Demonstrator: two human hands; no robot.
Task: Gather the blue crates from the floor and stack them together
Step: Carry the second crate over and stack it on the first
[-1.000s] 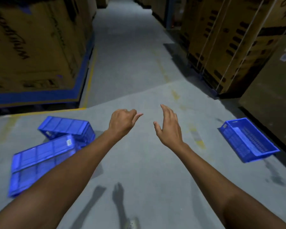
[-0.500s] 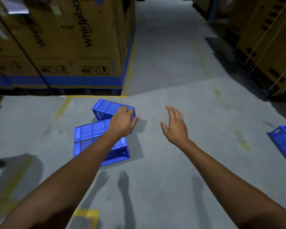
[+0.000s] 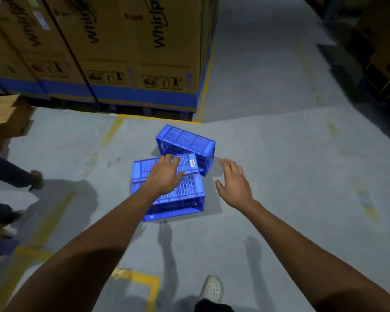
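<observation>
Both hands empty, fingers spread: left hand [image 3: 164, 176] over near crate [image 3: 173, 194], right hand [image 3: 233, 184] beside it; far crate [image 3: 187, 146] seemingly leans on it mid-floor, may topple when lifted.

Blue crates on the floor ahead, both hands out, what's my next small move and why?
Probably lower both open hands onto the near crate and grip its sides: the left hand is over it, the right hand just beside, neither gripping yet.

Far crate [image 3: 190, 143] behind — touching near crate [image 3: 178, 194]
</observation>
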